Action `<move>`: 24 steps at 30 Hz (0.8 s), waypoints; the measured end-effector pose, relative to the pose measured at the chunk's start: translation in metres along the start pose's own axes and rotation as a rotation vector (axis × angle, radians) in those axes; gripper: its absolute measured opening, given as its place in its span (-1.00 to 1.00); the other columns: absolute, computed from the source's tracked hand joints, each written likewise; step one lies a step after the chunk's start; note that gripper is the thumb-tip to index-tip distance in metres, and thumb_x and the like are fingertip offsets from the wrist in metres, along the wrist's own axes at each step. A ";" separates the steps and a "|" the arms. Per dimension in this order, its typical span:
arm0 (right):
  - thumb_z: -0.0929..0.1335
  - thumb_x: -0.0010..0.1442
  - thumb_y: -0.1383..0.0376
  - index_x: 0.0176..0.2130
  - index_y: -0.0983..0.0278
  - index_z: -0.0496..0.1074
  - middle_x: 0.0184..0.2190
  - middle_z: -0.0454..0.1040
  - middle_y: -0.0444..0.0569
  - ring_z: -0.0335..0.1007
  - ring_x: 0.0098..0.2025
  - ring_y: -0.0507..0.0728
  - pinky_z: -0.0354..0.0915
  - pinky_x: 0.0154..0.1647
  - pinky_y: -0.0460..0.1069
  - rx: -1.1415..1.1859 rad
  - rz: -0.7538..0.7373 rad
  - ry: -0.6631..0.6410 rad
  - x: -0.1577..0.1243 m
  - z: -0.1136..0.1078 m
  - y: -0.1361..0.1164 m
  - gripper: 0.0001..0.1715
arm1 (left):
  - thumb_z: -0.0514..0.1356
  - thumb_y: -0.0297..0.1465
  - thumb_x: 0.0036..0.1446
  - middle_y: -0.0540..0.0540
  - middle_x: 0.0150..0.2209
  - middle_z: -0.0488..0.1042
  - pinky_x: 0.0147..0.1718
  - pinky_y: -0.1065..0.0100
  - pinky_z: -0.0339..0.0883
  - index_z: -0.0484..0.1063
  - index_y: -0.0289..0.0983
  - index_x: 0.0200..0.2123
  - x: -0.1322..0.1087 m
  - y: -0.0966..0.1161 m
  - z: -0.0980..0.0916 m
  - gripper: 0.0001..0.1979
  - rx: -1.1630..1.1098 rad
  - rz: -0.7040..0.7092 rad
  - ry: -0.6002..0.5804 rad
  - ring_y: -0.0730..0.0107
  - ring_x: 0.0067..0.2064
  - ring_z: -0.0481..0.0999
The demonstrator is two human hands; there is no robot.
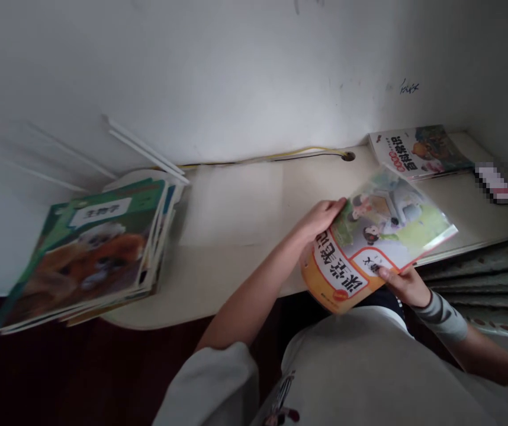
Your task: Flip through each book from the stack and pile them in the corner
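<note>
A workbook with an orange, green and white cartoon cover is held tilted over the table's front edge, in front of my body. My left hand grips its left edge, with some fingers hidden beneath. On the opposite edge, my right hand has its thumb on the cover and its other fingers underneath. A grey band circles the right wrist. The cover looks glossy, as if in a clear plastic sleeve.
A stack of books, green with monkeys on the top cover, overhangs the table's left end. More books lie at the back right, beside a blurred-out phone-like object. Yellow and black cables run along the wall to a hole.
</note>
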State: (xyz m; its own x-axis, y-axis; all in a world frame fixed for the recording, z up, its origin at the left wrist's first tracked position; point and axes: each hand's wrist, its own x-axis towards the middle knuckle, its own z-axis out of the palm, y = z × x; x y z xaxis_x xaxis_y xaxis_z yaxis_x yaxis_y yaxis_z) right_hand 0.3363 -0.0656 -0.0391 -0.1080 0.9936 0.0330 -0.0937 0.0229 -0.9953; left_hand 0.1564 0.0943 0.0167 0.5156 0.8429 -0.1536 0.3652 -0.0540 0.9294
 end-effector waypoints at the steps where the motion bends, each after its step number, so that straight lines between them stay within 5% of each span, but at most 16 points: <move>1: 0.39 0.17 0.12 -0.03 0.12 0.49 0.00 0.52 -0.06 0.43 0.05 0.22 0.29 0.16 0.21 0.060 0.039 0.062 0.003 -0.001 0.001 -0.63 | -0.05 0.01 0.19 0.00 -0.54 0.38 -0.41 0.37 0.22 0.35 -0.27 -0.47 0.003 0.004 -0.003 -0.51 0.018 0.041 0.079 0.39 -0.43 0.38; 5: 0.33 0.18 -0.01 0.06 0.13 0.36 0.07 0.44 0.04 0.40 0.06 0.23 0.35 0.06 0.25 0.101 0.032 0.388 0.024 -0.038 -0.012 -0.49 | -0.01 -0.10 0.21 0.08 -0.60 0.16 -0.48 0.40 0.09 0.14 -0.22 -0.57 0.022 0.023 -0.010 -0.59 0.174 0.205 0.246 0.48 -0.50 0.20; 8: 0.35 0.13 -0.04 0.12 0.15 0.26 0.10 0.36 0.08 0.34 0.09 0.18 0.26 0.14 0.22 -0.298 -0.356 0.802 0.049 -0.095 -0.043 -0.36 | -0.03 -0.17 0.24 0.08 -0.59 0.13 -0.49 0.40 0.07 0.07 -0.21 -0.58 0.040 0.045 -0.005 -0.62 0.178 0.312 0.174 0.50 -0.52 0.17; 13: 0.30 0.20 -0.01 0.12 0.30 0.25 0.00 0.39 0.15 0.35 -0.02 0.15 0.28 0.03 0.10 -0.844 -0.488 0.449 0.101 -0.153 -0.107 -0.37 | -0.02 -0.23 0.27 0.06 -0.59 0.17 -0.45 0.40 0.11 0.09 -0.21 -0.59 0.076 0.092 0.019 -0.62 0.272 0.474 -0.013 0.49 -0.50 0.22; 16: 0.28 0.23 0.04 -0.26 0.32 0.42 -0.33 0.43 -0.02 0.32 -0.27 0.05 0.29 -0.18 -0.01 -0.768 -0.349 0.558 0.141 -0.170 -0.131 -0.61 | -0.03 -0.23 0.28 0.05 -0.60 0.17 -0.44 0.39 0.12 0.12 -0.22 -0.59 0.107 0.118 0.033 -0.61 0.372 0.535 -0.020 0.47 -0.48 0.26; 18: 0.29 0.23 0.09 -0.46 0.32 0.35 -0.54 0.28 -0.17 0.19 -0.46 -0.03 0.24 -0.39 -0.07 -0.658 -0.195 0.645 0.169 -0.188 -0.139 -0.62 | -0.03 -0.21 0.28 0.04 -0.59 0.21 -0.42 0.38 0.12 0.19 -0.23 -0.58 0.132 0.129 0.038 -0.61 0.447 0.543 0.039 0.44 -0.47 0.29; 21: 0.31 0.22 0.21 -0.46 0.38 0.34 -0.63 0.17 -0.27 0.08 -0.56 -0.11 0.16 -0.47 -0.10 -0.614 -0.050 0.689 0.209 -0.226 -0.139 -0.69 | 0.05 -0.21 0.25 -0.03 -0.49 0.36 -0.36 0.36 0.15 0.35 -0.26 -0.44 0.172 0.131 0.037 -0.70 0.554 0.527 0.117 0.37 -0.38 0.39; 24: 0.24 0.30 0.26 -0.34 0.57 0.38 -0.52 0.34 -0.13 0.17 -0.50 -0.11 0.21 -0.41 -0.03 -0.677 0.014 0.721 0.244 -0.268 -0.129 -0.63 | 0.12 -0.24 0.20 -0.11 -0.34 0.47 -0.27 0.34 0.19 0.43 -0.27 -0.26 0.210 0.115 0.024 -0.78 0.588 0.440 0.156 0.27 -0.23 0.46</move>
State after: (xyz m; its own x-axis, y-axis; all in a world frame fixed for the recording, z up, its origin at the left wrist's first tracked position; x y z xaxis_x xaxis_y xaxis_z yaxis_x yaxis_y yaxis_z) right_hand 0.5872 0.2035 0.0734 0.5448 0.8187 0.1815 0.5131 -0.1542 -0.8444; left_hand 0.3255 0.2518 0.0832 0.6099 0.7413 0.2803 0.5272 -0.6436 0.5549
